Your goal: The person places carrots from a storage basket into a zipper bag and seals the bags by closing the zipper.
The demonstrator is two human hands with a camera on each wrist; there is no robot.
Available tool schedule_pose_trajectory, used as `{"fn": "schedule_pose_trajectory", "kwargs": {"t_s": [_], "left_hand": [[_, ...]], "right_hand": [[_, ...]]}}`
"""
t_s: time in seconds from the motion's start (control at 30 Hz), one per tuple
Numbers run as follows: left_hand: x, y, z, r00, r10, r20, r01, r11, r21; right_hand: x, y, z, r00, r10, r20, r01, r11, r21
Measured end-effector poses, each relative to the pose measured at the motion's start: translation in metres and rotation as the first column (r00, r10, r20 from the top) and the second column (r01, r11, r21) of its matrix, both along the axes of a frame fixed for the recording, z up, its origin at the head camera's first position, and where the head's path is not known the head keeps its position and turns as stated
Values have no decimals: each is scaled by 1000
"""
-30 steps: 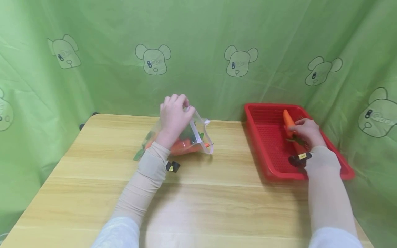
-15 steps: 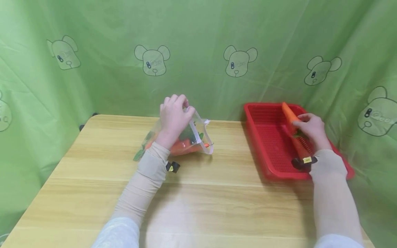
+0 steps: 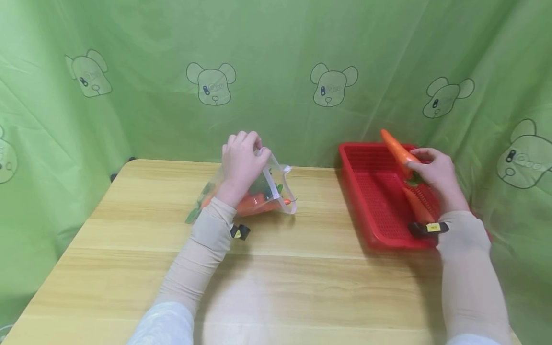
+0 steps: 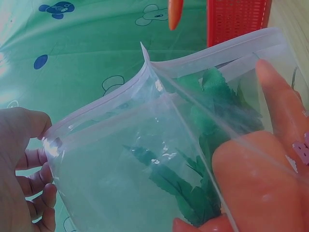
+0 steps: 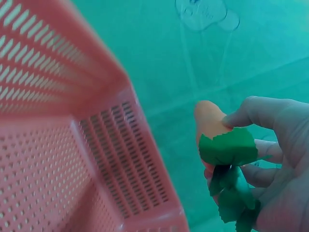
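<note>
In the head view my left hand (image 3: 243, 163) pinches the upper edge of a clear zip bag (image 3: 276, 184) near its mouth. The bag lies on the table with its mouth spread toward the right. Orange carrots (image 4: 260, 174) and green leaves (image 4: 186, 188) show through the plastic in the left wrist view. My right hand (image 3: 440, 177) grips a carrot (image 3: 397, 148) near its leafy end, above the red basket (image 3: 366, 215). The carrot's tip points up and left. Its green leaves (image 5: 229, 147) hang below my fingers in the right wrist view. Another orange, carrot-like shape (image 3: 418, 205) shows inside the basket.
A wooden table (image 3: 276, 287) runs under both arms. Green curtains (image 3: 276, 57) with bear-head prints stand close behind and at both sides. Black wrist-camera mounts (image 3: 241, 232) sit at my wrists. The basket's raised rim (image 3: 345, 158) faces the bag.
My right hand has lifted the carrot up and its tip has swung left, above the basket's far rim. The left hand and the bag have stayed in place.
</note>
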State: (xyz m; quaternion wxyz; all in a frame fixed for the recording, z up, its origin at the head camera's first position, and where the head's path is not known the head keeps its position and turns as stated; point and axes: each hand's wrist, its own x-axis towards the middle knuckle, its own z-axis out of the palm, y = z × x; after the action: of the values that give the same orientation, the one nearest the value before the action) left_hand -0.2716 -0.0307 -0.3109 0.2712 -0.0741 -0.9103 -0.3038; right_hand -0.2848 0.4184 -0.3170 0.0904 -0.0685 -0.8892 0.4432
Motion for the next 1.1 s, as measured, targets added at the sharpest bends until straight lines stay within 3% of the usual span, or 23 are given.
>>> {"fn": "schedule_pose_trajectory", "kwargs": {"t_s": [0.23,0.4,0.7,0.97,1.1], "left_hand": [[1,0,1,1000,-2,5,2,1000,1],[1,0,0,1000,0,4,0,1000,0],[1,0,1,1000,-2,8,2,1000,-8],[0,0,1,1000,3,3,-3,1000,-11],[0,0,1,1000,0,5,0,1000,-6]], "right_hand": [[10,-18,12,992,120,-34,-123,986,-112],[15,-35,18,980,199,-12,-198,965,-170],[20,-64,25,950,311,16,-310,950,-25],[24,-89,29,913,402,76,-406,912,56],[24,-103,29,883,462,83,-467,881,72]]}}
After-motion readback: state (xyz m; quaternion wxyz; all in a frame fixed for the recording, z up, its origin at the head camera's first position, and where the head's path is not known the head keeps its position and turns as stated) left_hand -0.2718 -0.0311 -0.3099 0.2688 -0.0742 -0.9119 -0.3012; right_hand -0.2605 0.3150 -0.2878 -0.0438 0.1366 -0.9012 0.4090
